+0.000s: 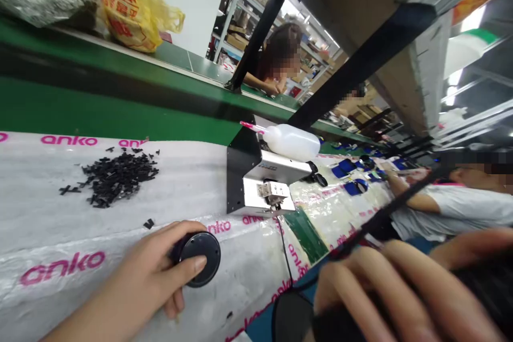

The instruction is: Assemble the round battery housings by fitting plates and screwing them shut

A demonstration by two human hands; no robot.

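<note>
My left hand (160,264) is closed on a round black plastic part (206,251), thumb across its flat face and fingers behind it. The part has a raised rim and small holes. At the lower right, close to the camera and partly blurred, my right hand (385,288) has its fingers curled against something dark; what that is stays hidden. Beyond the left hand lies a pile of small black cross-shaped pieces (120,176), with a loose bit (148,223) nearer. A black and silver bench machine (262,184) stands ahead, and a white squeeze bottle (294,141) with a red tip lies on it.
Printed plastic sheeting (64,270) covers the bench. A black cable (284,248) runs from the machine to the near edge. Blue and black parts (355,184) lie farther right, near a co-worker's white sleeve (460,206). A yellow bag (134,13) sits on the far ledge, beneath slanting black posts (260,35).
</note>
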